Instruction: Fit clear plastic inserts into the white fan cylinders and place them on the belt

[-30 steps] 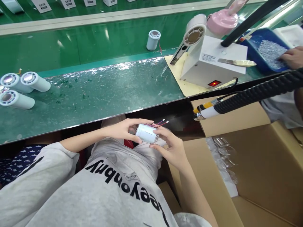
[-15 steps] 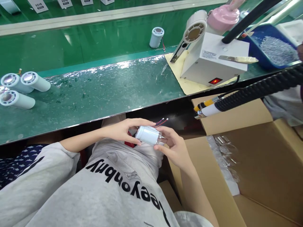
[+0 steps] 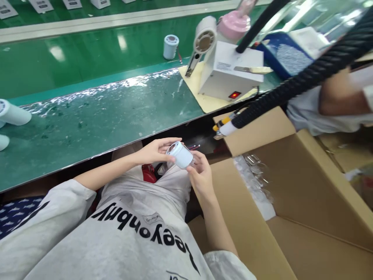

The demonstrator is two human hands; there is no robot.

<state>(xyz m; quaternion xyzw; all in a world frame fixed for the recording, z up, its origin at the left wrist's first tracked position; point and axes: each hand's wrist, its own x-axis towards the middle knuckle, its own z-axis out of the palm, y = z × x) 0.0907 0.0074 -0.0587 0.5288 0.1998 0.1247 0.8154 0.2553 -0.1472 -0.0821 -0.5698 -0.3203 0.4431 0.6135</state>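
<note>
A light blue cylindrical housing [image 3: 183, 156] is held above my lap, tilted, with its round ringed end turned up to the left. My left hand [image 3: 155, 151] grips that end between thumb and fingers. My right hand [image 3: 201, 174] closes around the lower right end, where a small clear part shows between the fingers. Thin wires [image 3: 194, 147] with small white connectors stick out behind the housing. A similar light blue housing [image 3: 170, 47] with wires stands upright on the green surface beyond the bench. More such housings [image 3: 16, 113] lie at the bench's left edge.
A white box-shaped device [image 3: 233, 70] with a lit red switch stands on the bench, a knife on top and a white fan-like piece [image 3: 204, 35] beside it. A ribbed black hose [image 3: 276, 93] crosses the right side. Below sits an open carton [image 3: 317, 186] with clear plastic pieces. A person's arm [image 3: 339, 93] is at right.
The housing has turned in my hands, so its ringed end now faces more upward. My left hand has shifted its fingers on it. The view has swung to the right.
</note>
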